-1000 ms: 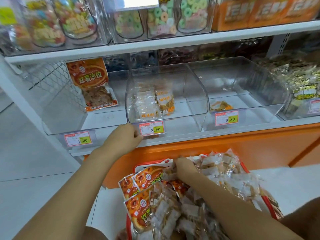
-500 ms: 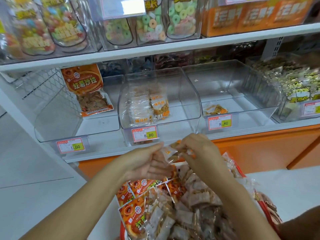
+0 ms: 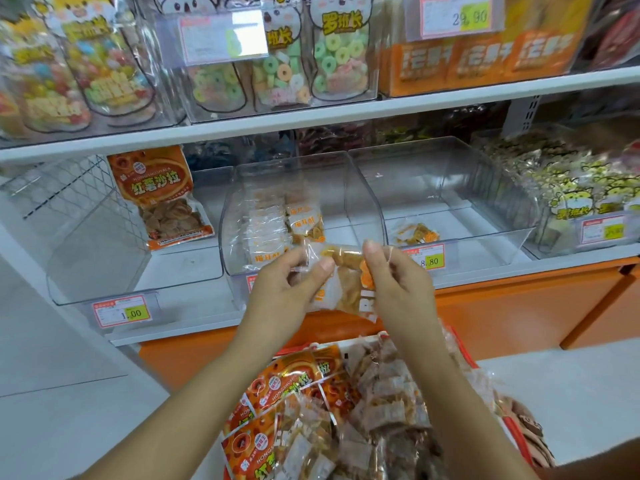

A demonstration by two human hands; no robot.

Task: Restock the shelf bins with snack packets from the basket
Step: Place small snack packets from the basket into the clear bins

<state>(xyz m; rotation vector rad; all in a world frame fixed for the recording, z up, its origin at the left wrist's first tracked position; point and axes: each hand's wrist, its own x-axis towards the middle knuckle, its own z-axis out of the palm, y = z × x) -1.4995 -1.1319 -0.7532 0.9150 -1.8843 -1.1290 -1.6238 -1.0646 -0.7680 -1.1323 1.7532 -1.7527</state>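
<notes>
1. Head view, the setting: a white shop shelf [image 3: 311, 289] on an orange base is seen just beyond both hands, with pale floor below and to the left of the forearms. A second shelf board [image 3: 346, 114] runs above the hands, loaded with clear jars of ring-shaped sweets and orange boxes.

2. Head view, the bins: three clear plastic bins are lined up behind the hands. The middle bin [image 3: 363, 188], directly past the fingertips, is partly filled with small white-and-orange packets [image 3: 273, 230]. The left bin [image 3: 100, 258], out past the left hand, holds one tall orange pouch [image 3: 157, 195] leaning upright. The right bin [image 3: 485, 188], beyond the right hand, holds a single small packet [image 3: 415, 233]. Price tags are clipped to the bin fronts.

3. Head view, the hands: one snack packet [image 3: 341, 285], clear with orange print, is held up between the two hands in front of the middle bin's lower edge. The left hand [image 3: 287, 289] is closed on its left upper corner, thumb and fingers pinched; the right hand [image 3: 398, 282] is pinched on its right upper corner. The packet hangs down between the palms.

4. Head view, the basket: a red-rimmed basket [image 3: 516, 434] sits below the wrists, between the forearms, heaped with orange pouches and clear-wrapped snack packets [image 3: 381, 393].
</notes>
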